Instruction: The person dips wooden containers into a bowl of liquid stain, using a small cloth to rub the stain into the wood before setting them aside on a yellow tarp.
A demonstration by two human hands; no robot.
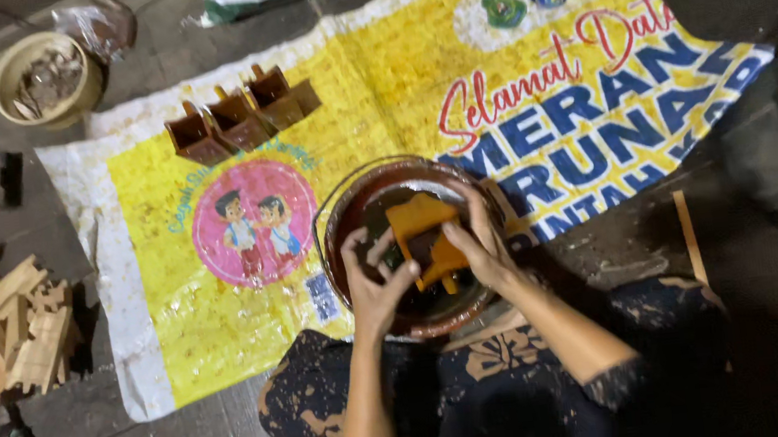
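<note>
**Where everything sits around your fingers**

Your left hand (375,283) and right hand (475,243) are both inside the bowl (342,216), and the wooden piece (417,228) lies between your fingertips. The bowl rests on the near edge of the banner (226,313), just ahead of your knees. Beyond your left fingers, three stained wooden pieces (239,117) stand in a row on the banner. Well off to the left of your left hand a pile of bare wood pieces (10,321) lies on the floor, and the bucket (11,63) sits far beyond it.
</note>
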